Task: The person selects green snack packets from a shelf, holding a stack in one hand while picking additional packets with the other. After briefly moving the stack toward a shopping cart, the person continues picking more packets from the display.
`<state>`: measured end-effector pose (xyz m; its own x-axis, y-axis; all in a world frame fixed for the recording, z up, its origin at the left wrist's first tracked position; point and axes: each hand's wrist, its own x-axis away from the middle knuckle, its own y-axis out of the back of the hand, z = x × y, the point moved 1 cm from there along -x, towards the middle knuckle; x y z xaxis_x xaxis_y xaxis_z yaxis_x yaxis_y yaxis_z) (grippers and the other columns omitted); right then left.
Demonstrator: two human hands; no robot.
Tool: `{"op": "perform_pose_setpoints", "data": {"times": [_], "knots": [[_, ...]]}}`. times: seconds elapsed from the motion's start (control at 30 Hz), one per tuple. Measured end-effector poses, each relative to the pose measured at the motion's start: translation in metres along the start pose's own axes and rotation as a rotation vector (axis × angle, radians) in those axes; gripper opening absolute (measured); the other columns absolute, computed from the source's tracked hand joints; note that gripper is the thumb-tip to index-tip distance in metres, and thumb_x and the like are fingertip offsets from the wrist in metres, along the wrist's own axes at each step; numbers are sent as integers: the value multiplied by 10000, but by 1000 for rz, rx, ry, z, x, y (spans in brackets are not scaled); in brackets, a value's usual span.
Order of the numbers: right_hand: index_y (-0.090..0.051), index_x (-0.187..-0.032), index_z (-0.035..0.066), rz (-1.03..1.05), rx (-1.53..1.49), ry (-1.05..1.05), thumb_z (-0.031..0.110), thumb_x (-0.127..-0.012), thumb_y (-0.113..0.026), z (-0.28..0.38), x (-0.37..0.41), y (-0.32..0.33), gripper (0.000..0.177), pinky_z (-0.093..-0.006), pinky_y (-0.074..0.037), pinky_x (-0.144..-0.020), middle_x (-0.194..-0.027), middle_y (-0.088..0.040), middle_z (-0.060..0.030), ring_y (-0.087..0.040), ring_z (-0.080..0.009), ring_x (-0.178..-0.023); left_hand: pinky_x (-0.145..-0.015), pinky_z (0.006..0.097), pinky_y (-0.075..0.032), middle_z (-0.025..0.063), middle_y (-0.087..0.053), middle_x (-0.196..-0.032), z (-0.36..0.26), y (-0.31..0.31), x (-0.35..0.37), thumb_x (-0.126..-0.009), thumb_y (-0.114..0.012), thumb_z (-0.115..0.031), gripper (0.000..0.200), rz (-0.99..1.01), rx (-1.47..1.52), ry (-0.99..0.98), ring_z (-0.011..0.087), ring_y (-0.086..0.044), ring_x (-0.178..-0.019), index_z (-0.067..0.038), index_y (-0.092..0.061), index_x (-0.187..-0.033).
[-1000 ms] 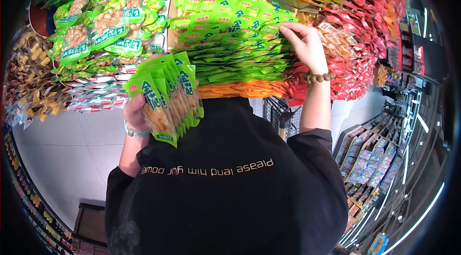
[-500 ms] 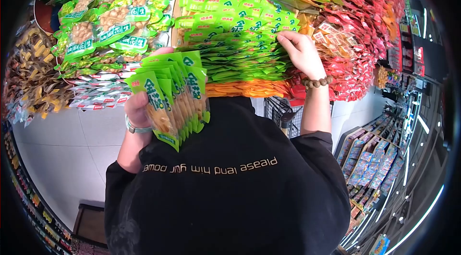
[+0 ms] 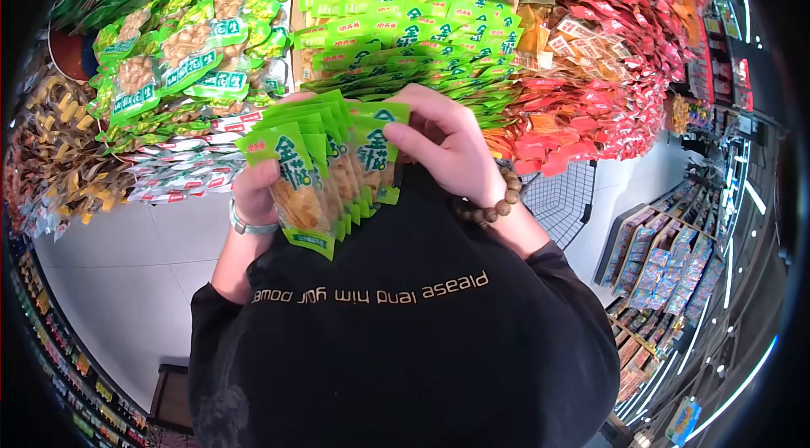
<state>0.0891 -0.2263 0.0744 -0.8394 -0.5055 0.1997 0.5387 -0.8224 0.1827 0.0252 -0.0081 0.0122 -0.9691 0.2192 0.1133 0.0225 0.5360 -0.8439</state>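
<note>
Several green snack packets (image 3: pixel 299 182) are fanned out in front of my black shirt, with clear fronts showing tan contents. My left hand (image 3: pixel 256 188), with a light band at the wrist, grips their left side, thumb in front. On the right, my right hand (image 3: pixel 443 140), wearing a brown bead bracelet, pinches a green packet (image 3: pixel 375 148) at the fan's right end between thumb and fingers. Beyond both hands lies a pile of similar green packets (image 3: pixel 413 30).
Green peanut packets (image 3: pixel 194 51) lie at the back left, above white and red packets (image 3: pixel 190 161). Red packets (image 3: pixel 582 119) are heaped on the right. A wire cart (image 3: pixel 561 199) stands below them, near a shelf rack (image 3: pixel 662 262) farther right.
My right hand has moved from the green pile down and left to the fan, where it now holds a packet. The fan in my left hand has shifted slightly right.
</note>
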Motion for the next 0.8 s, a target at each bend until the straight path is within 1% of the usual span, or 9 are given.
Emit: {"op": "perform_pose_setpoints", "data": {"times": [0.07, 0.17, 0.2, 0.4, 0.47, 0.5, 0.57, 0.67, 0.8], "knots": [[-609, -1086, 10, -41, -25, -128, 92, -933, -692, 3, 4, 6, 192, -219, -407, -559, -795, -614, -4, -522, -33, -636, -1066, 452, -464, 206, -528, -1386, 2, 3, 0, -749, -755, -375, 920, -28, 13, 8, 308, -562, -1255, 21, -344, -1471], [-603, -1078, 10, -22, 87, -70, 76, -925, -698, -1, 10, 23, 192, -214, -403, -546, -808, -635, -2, -545, -33, -623, -1066, 444, -464, 202, -531, -1382, 3, 5, 0, -748, -760, -374, 914, -32, 25, 33, 302, -565, -1249, 30, -353, -1459], [-583, -1088, 10, 10, 44, -169, 4, -930, -667, 9, 13, 24, 179, -210, -512, -621, -937, -650, 8, -581, -31, -721, -1065, 442, -465, 201, -532, -1380, 3, 5, -1, -748, -761, -372, 912, -27, 27, 42, 300, -567, -1246, 34, -355, -1456], [-619, -1135, -4, -35, 135, -2, 16, -958, -622, 13, 15, 27, 179, -220, -531, -645, -956, -677, -34, -636, -68, -779, -1086, 491, -449, 220, -523, -1395, 6, 13, -1, -744, -759, -368, 965, 1, -27, 47, 347, -562, -1258, 20, -309, -1504], [-652, -1174, -11, -95, 96, 72, 45, -981, -593, 4, 10, 48, 209, -247, -538, -656, -955, -708, -67, -664, -103, -777, -1078, 460, -455, 208, -530, -1388, 6, 13, 1, -747, -759, -350, 941, -12, 12, 22, 318, -563, -1255, 31, -325, -1489], [-684, -1126, -9, -180, 158, 66, 46, -978, -599, 0, 5, 64, 179, -259, -533, -656, -919, -719, -67, -673, -104, -770, -1075, 444, -458, 202, -533, -1384, 5, 14, 2, -748, -760, -341, 928, -18, 29, 11, 303, -564, -1254, 37, -333, -1481], [-716, -1068, 6, -251, 615, 149, 52, -951, -620, 0, -7, 87, 158, -297, -540, -670, -907, -737, -106, -703, -166, -752, -1077, 446, -456, 203, -533, -1384, 5, 16, 4, -749, -758, -335, 934, -28, 53, 18, 307, -563, -1255, 37, -324, -1488], [-740, -1040, 56, -55, 1057, 364, 69, -910, -650, -14, -20, 108, 158, -345, -545, -679, -916, -741, -129, -713, -260, -759, -1080, 449, -453, 207, -529, -1390, 3, 16, 4, -754, -755, -323, 936, -45, 65, 10, 312, -560, -1260, 38, -313, -1496], [-735, -1015, 117, 39, 1266, 260, 103, -864, -678, 1, -28, 102, 162, -416, -536, -660, -848, -726, -109, -698, -309, -776, -1084, 452, -451, 211, -522, -1399, 0, 18, 5, -757, -752, -315, 934, -52, 59, 10, 316, -555, -1267, 40, -308, -1499]]}}
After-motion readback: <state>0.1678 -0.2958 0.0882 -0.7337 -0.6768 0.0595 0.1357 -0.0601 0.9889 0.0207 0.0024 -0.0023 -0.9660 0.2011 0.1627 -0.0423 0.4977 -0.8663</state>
